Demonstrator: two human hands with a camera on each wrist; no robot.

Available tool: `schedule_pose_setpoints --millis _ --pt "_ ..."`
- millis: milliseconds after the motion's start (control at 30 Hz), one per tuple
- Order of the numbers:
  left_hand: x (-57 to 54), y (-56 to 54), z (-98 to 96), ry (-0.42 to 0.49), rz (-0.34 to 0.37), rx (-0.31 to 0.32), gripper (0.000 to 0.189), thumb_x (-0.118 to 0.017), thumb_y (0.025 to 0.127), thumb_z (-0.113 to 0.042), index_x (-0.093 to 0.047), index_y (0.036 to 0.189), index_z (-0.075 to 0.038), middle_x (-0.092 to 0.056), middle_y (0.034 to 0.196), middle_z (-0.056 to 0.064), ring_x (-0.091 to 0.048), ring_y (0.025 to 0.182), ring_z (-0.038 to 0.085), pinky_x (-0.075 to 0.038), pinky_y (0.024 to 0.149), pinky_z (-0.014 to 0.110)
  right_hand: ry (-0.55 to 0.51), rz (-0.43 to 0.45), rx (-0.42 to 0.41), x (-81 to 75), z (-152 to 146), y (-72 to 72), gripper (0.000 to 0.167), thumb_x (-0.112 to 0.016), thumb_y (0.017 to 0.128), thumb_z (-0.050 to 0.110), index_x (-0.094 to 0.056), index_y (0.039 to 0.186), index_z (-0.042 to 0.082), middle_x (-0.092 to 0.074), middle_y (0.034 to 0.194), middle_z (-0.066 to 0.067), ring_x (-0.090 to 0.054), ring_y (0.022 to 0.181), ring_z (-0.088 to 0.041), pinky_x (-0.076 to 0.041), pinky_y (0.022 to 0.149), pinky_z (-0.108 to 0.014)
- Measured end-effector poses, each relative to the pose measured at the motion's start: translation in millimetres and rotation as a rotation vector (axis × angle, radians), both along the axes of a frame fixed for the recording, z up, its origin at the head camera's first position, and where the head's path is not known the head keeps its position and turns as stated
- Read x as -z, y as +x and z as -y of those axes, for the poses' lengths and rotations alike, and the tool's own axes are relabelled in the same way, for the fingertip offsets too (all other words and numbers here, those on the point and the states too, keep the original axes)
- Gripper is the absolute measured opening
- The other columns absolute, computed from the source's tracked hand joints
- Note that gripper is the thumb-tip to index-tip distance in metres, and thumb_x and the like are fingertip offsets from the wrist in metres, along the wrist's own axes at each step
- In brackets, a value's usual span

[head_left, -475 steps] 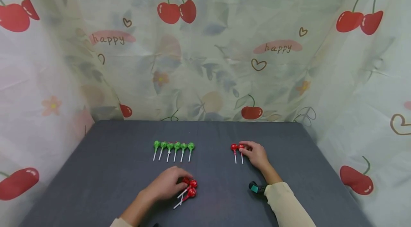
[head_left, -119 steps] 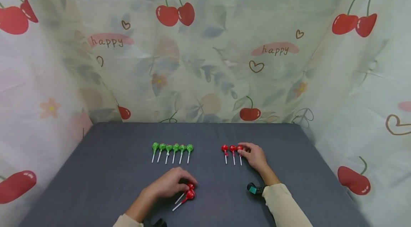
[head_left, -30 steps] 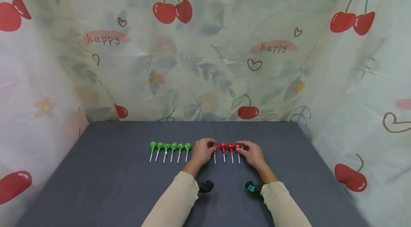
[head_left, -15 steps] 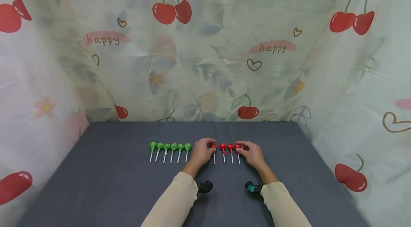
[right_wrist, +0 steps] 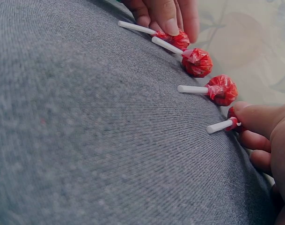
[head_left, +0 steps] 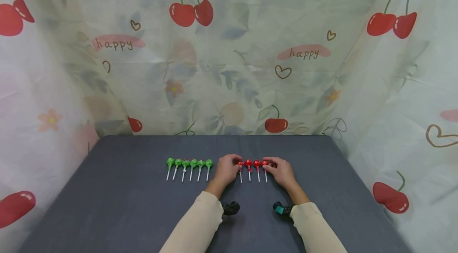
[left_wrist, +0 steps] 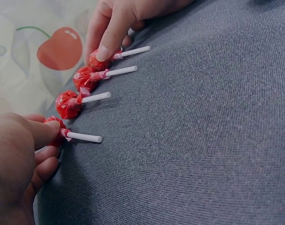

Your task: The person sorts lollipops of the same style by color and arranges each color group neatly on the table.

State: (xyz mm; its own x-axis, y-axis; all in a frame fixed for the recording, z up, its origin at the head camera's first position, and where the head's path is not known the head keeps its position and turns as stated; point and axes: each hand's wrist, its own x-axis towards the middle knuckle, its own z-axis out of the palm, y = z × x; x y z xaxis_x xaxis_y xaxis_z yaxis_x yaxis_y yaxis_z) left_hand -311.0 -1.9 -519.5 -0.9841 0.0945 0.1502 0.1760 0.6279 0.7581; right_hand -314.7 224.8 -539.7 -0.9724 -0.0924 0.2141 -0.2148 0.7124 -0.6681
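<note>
Several red-wrapped lollipops lie in a row on the dark table, white sticks toward the person. In the head view, my left hand (head_left: 226, 170) is at the row's left end. Its thumb and fingers pinch the candy head of the leftmost red lollipop (left_wrist: 64, 132). At the right end, my right hand (head_left: 282, 170) pinches the head of the rightmost red lollipop (right_wrist: 232, 123) between thumb and fingers. Between the hands lie two more, a red lollipop (head_left: 248, 164) with a twisted wrapper and another red lollipop (head_left: 257, 164). The fingers partly cover both held heads.
Left of my left hand, several green lollipops (head_left: 193, 164) form a neat row on the dark cloth-covered table (head_left: 118, 197). A cherry-print curtain (head_left: 229, 54) rises behind the table's back edge and along both sides. Black wrist cameras (head_left: 231, 208) stick out below both hands.
The red row has grown from two lollipops to several. My left hand has left the near pile and come to the row; its lollipop has just shifted slightly right. The right hand stays put.
</note>
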Motion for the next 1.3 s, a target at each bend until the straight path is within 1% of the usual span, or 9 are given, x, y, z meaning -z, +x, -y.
schedule_pose_setpoints --millis 267,500,633,733,833,1033,1133,1233,1300 --pt "-1.6 1.0 1.8 0.003 -0.024 -0.001 0.022 -0.074 0.087 -0.011 -0.073 0.109 -0.01 -0.067 0.099 0.003 -0.057 0.076 0.015 -0.049 0.071 0.034 -0.006 -0.003 -0.007 -1.8 1.4 -1.8 0.027 -0.073 0.088 0.02 -0.072 0.113 0.011 -0.057 0.078 0.002 -0.051 0.07 -0.016 -0.041 0.064 -0.033" --pt "-2.8 3.6 5.4 -0.017 -0.056 0.015 0.024 -0.074 0.087 -0.013 -0.073 0.11 -0.01 -0.065 0.101 0.005 -0.059 0.081 0.017 -0.05 0.074 0.035 -0.005 -0.012 -0.003 -2.1 1.9 -1.1 0.027 -0.074 0.087 0.02 -0.073 0.113 0.011 -0.057 0.079 0.002 -0.05 0.07 -0.016 -0.04 0.064 -0.032" --pt "-6.7 5.2 9.3 -0.045 -0.055 0.016 0.025 -0.075 0.087 -0.016 -0.072 0.112 -0.012 -0.063 0.103 0.005 -0.059 0.081 0.016 -0.05 0.074 0.035 -0.004 -0.016 0.004 -1.4 1.6 -1.5 0.027 -0.075 0.087 0.019 -0.073 0.113 0.011 -0.057 0.078 0.002 -0.051 0.07 -0.016 -0.04 0.064 -0.032" --pt "-12.4 5.3 13.7 -0.064 -0.056 0.033 0.026 -0.074 0.087 -0.017 -0.072 0.113 -0.013 -0.064 0.104 0.005 -0.058 0.082 0.017 -0.049 0.074 0.036 -0.003 -0.016 0.006 -1.2 1.1 -2.5 0.027 -0.075 0.087 0.019 -0.073 0.113 0.011 -0.057 0.079 0.002 -0.05 0.07 -0.016 -0.04 0.065 -0.032" --pt "-18.8 4.7 18.9 -0.08 -0.051 0.073 0.025 -0.073 0.088 -0.016 -0.072 0.113 -0.012 -0.066 0.102 0.003 -0.06 0.084 0.016 -0.049 0.075 0.036 0.004 -0.018 0.004 -1.6 0.3 -2.8 0.027 -0.074 0.087 0.019 -0.072 0.113 0.01 -0.057 0.079 0.002 -0.05 0.07 -0.016 -0.04 0.064 -0.032" --pt "-33.7 6.6 29.2 -0.113 -0.04 0.195 0.021 -0.072 0.09 -0.016 -0.072 0.111 -0.013 -0.067 0.093 -0.004 -0.06 0.082 0.012 -0.049 0.072 0.032 0.01 -0.018 0.004 -2.1 -0.7 -1.6 0.027 -0.074 0.088 0.02 -0.073 0.113 0.01 -0.057 0.078 0.002 -0.05 0.069 -0.016 -0.04 0.063 -0.032" --pt "-43.5 12.2 34.0 -0.148 -0.043 0.252 0.021 -0.072 0.09 -0.017 -0.072 0.11 -0.014 -0.065 0.091 -0.006 -0.059 0.081 0.011 -0.049 0.07 0.031 0.015 -0.014 0.002 -1.4 -0.8 -0.3 0.027 -0.074 0.088 0.02 -0.073 0.113 0.011 -0.057 0.078 0.002 -0.05 0.069 -0.016 -0.04 0.063 -0.032" --pt "-52.0 20.3 39.8 -0.184 -0.052 0.305 0.02 -0.072 0.089 -0.018 -0.073 0.109 -0.013 -0.065 0.091 -0.007 -0.057 0.08 0.01 -0.048 0.069 0.03 0.016 -0.009 0.001 0.2 -0.7 0.2 0.027 -0.074 0.088 0.021 -0.073 0.113 0.011 -0.057 0.078 0.003 -0.05 0.068 -0.015 -0.04 0.063 -0.032" --pt "-55.7 26.6 44.6 -0.205 -0.064 0.34 0.019 -0.072 0.089 -0.018 -0.074 0.108 -0.013 -0.065 0.093 -0.007 -0.057 0.08 0.01 -0.048 0.069 0.029 0.016 -0.013 -0.002 1.3 -0.4 0.3 0.027 -0.074 0.088 0.02 -0.073 0.113 0.011 -0.057 0.078 0.003 -0.05 0.068 -0.015 -0.04 0.063 -0.032"
